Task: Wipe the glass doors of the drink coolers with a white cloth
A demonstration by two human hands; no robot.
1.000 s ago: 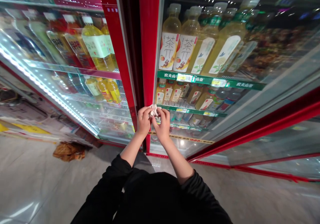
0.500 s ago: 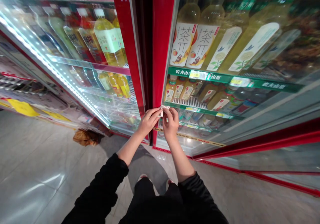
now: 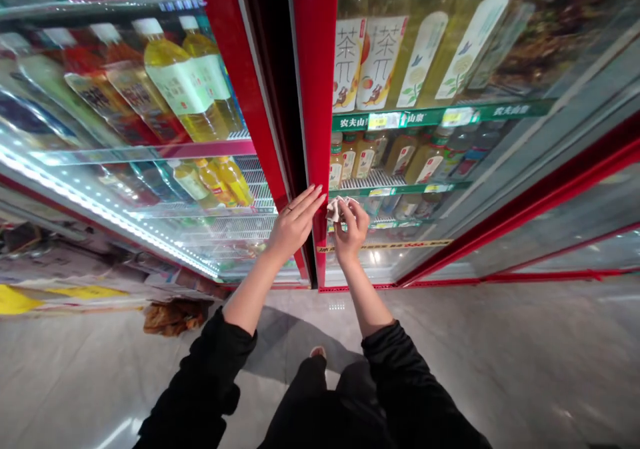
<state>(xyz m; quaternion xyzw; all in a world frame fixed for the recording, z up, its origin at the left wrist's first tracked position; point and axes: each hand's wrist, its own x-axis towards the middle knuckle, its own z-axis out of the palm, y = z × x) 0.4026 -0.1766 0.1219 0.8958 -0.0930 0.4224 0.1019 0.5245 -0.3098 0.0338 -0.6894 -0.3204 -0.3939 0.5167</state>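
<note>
Crumpled white tissue (image 3: 337, 210) is bunched in the fingers of my right hand (image 3: 351, 229), against the glass of the right-hand drinks cooler, just beside its red door frame (image 3: 314, 102). My left hand (image 3: 295, 225) lies over the gap between the two coolers with its fingers stretched out, the tips on the red frame. Nothing shows in it. Beyond the glass near my right hand, small bottles (image 3: 365, 159) of drink stand on a shelf with a green price strip (image 3: 400, 190).
On the left is a lit cooler with a red frame (image 3: 240, 69) and bottles of yellow drink (image 3: 173, 75). A brown crumpled bag (image 3: 173, 317) lies on the grey tiled floor (image 3: 75, 375). Large tea bottles (image 3: 383, 55) fill the right cooler's upper shelf. Another red rail (image 3: 525, 199) slants away at the right.
My hands have parted from the tissue they both held. The left has let go and flattened onto the frame; the right has kept the tissue and moved slightly right. The view has shifted.
</note>
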